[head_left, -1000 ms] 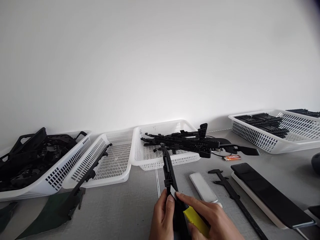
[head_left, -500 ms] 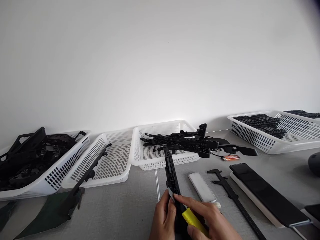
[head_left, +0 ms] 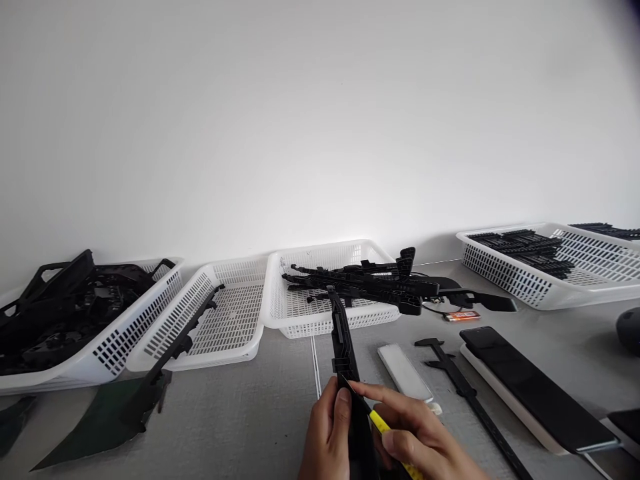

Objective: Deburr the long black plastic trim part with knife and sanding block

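My left hand (head_left: 327, 427) is closed round a long black plastic trim part (head_left: 343, 343), which points away from me toward the baskets. Its ribbed, clipped side shows, while the near end runs out at the bottom of the picture. In my right hand (head_left: 417, 433) is a yellow utility knife (head_left: 381, 424). The knife's dark blade lies against the part's edge, close to my left thumb, with my right forefinger stretched along it.
Behind the part stands a white basket (head_left: 295, 328) with several black trim parts (head_left: 370, 283). A caliper (head_left: 463, 383), a phone (head_left: 535, 387) and a white block (head_left: 405, 373) lie right. Left are another white basket (head_left: 220, 363) and a dark green panel (head_left: 95, 423). Black pieces fill a basket (head_left: 545, 297) far right.
The knife has turned in my right hand: its blade, pale before, now looks dark, and the yellow handle shows narrower. My left hand keeps its hold on the trim part.
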Motion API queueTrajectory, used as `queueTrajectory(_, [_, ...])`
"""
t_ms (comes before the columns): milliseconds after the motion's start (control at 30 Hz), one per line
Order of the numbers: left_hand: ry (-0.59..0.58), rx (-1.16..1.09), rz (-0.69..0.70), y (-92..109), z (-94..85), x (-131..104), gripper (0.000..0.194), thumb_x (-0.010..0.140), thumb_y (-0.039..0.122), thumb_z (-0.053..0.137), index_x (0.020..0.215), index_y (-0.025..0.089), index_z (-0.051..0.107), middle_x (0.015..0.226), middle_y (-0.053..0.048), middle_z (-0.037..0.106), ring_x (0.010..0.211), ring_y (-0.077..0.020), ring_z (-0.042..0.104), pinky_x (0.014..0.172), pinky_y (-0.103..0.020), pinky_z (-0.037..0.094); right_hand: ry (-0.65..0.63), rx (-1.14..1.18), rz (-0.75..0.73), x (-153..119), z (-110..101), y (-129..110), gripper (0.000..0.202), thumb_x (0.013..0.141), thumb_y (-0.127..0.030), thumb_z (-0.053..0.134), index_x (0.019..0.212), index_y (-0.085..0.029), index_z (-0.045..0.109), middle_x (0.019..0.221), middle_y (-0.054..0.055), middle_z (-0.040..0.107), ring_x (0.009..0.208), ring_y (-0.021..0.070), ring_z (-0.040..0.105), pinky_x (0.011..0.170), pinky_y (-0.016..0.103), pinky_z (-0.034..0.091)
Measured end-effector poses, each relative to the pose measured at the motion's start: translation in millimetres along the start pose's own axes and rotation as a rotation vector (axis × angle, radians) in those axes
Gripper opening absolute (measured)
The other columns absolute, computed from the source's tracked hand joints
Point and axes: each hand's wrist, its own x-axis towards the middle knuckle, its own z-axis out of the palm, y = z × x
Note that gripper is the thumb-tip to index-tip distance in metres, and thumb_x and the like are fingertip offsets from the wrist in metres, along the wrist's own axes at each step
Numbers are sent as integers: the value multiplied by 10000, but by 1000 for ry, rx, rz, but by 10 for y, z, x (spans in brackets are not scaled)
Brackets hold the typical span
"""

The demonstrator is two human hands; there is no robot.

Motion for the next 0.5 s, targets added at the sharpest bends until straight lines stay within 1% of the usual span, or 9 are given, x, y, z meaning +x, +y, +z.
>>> queueTrajectory(67, [18,1,2,4,2,2,714,816,788,691,1236,214,759,1375,-113,736,1388,-358,592,1104,-364,511,5,-46,16,-22,-6,9,569,956,-432,630,1515,-330,611,1176,78,724,952,237,676,918,412,543])
queueTrajectory(133, [15,-5,20,26,8,3,716,823,802,669,1219,214,768,1394,-116,728,1413,-368,571,1111,-373,511,16,-85,35,-38,-23,5,591,967,-456,613,1542,-324,583,1217,89,721,1002,257,682,965,433,542])
queueTrajectory(267, [-17,-29,34,101,23,-2,732,822,837,634,1198,226,781,1393,-110,731,1427,-371,559,1124,-377,506,76,-165,68,-40,-51,-27,603,966,-481,617,1547,-326,580,1328,95,693,1212,315,640,1051,464,522])
queueTrajectory(333, [-31,-27,44,138,30,-6,734,830,840,618,1195,225,782,1388,-112,732,1412,-373,568,1098,-369,520,85,-177,75,-37,-50,-41,598,965,-489,620,1542,-335,585,1368,91,685,1264,331,621,1056,472,529])
queueTrajectory(400, [-61,-22,74,163,33,-9,723,847,832,604,1188,219,782,1337,-120,751,1344,-368,611,1044,-357,541,83,-164,64,-41,-47,-47,594,969,-500,618,1541,-344,584,1403,89,678,1259,332,632,1043,471,546])
queueTrajectory(500, [-147,19,121,166,32,-6,671,879,797,598,1152,212,780,1109,-106,797,1114,-315,701,938,-331,562,70,-155,32,-62,-54,-38,591,968,-526,633,1534,-360,591,1470,91,651,1225,326,665,1032,458,565])
